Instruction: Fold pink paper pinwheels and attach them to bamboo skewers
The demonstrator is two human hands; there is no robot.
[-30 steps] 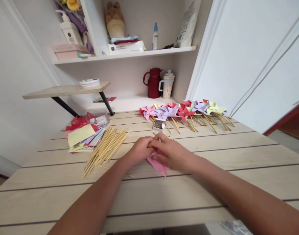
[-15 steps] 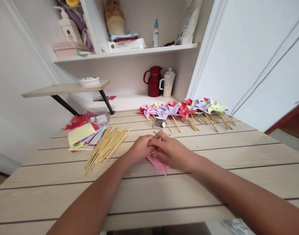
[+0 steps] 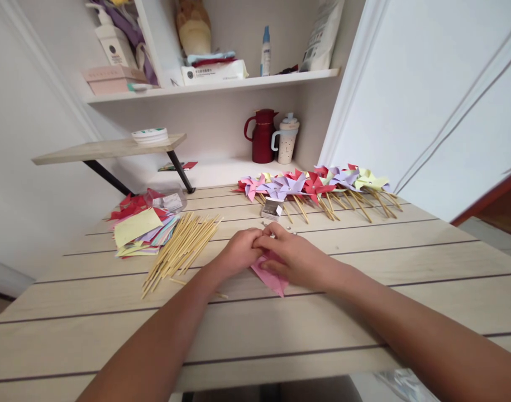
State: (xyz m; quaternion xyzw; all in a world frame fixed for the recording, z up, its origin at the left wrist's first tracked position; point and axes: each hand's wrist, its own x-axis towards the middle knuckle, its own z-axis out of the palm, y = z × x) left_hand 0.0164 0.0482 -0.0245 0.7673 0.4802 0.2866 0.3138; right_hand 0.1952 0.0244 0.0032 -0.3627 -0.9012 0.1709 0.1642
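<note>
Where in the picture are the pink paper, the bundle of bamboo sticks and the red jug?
pink paper (image 3: pixel 272 278), head view, on the corner showing below the hands.
bundle of bamboo sticks (image 3: pixel 182 247), head view, mid-length of the pile.
red jug (image 3: pixel 263 139), head view, on its body.

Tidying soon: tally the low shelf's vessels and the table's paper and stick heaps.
Dark red jug: 1
White spotted lidded cup: 1
Bamboo stick pile: 1
Coloured paper square stack: 1
Paper pinwheel row: 1
Pink paper piece: 1
Total: 6
</note>
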